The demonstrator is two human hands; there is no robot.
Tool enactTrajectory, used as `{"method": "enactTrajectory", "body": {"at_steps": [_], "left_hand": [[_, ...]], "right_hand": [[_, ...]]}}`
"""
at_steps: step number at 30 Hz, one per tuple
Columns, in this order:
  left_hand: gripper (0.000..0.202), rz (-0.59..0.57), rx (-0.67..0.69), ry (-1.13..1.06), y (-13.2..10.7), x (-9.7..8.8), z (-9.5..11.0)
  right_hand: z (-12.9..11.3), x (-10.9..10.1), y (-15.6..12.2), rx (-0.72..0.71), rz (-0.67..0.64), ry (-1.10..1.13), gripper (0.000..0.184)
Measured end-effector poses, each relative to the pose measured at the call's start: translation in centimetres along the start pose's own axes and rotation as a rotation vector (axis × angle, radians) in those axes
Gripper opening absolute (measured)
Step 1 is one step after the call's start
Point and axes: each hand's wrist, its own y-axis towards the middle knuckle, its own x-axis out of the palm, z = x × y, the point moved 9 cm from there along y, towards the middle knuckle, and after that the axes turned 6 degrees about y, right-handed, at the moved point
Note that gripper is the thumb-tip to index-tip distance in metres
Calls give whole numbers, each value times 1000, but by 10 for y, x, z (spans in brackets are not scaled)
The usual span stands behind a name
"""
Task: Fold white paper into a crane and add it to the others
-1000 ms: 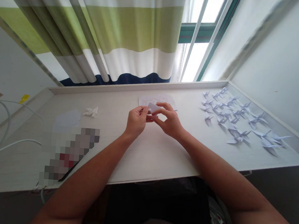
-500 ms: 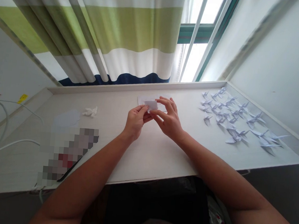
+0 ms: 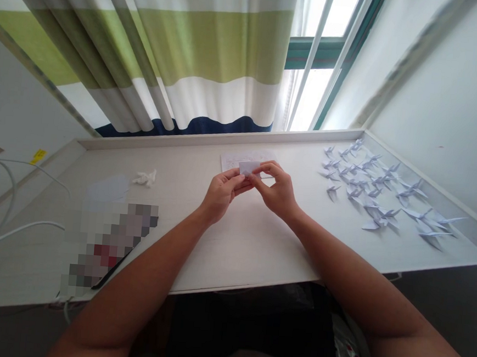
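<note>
A small folded piece of white paper (image 3: 248, 168) is held up between my two hands above the middle of the table. My left hand (image 3: 221, 191) pinches its left and lower side with thumb and fingers. At its right edge, my right hand (image 3: 278, 188) grips the paper between thumb and index finger. Behind the hands lies a flat paper sheet with faint markings (image 3: 232, 160), partly covered by them. To the right, several white folded paper cranes (image 3: 358, 179) stand on the table.
Left of my hands are a crumpled white tissue (image 3: 145, 178), some flat white paper (image 3: 107, 189) and a blurred-out dark-edged item (image 3: 122, 241). White cables (image 3: 19, 233) run along the table's left side. A raised rim (image 3: 208, 137) borders the white table's back, below a curtain (image 3: 216, 45).
The paper has shifted slightly right and turned a little in my hands. My right hand's fingers, spread before, have closed on the paper's right edge.
</note>
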Motion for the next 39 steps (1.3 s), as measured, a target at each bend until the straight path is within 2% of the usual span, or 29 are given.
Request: {"method": "enactTrajectory", "body": {"at_steps": [4,9,14,18,23,26,34,39], "left_hand": [[37,-10,61,72,0,-2,1],[46,33,26,69,3,-11,-8],[36,90,-19,7,5,-16,-11],[29,162,-24,-7,5,-20,-9],[33,254,60,114,4,-29,-4],[36,285,108,202,3,-32,-2],[36,272,177,280,1,-28,4],[36,287,192,298,-1,-27,5]], "right_hand": [[4,1,0,34,-3,76,18],[8,3,0,56,-19,113,21],[19,9,-1,147,-39,218,31],[32,7,-2,252,19,320,45],[38,17,-6,350,-60,374,49],[40,18,-7,364,-60,386,47],[37,24,-7,409,-44,601,51],[36,25,-8,431,-35,623,50]]}}
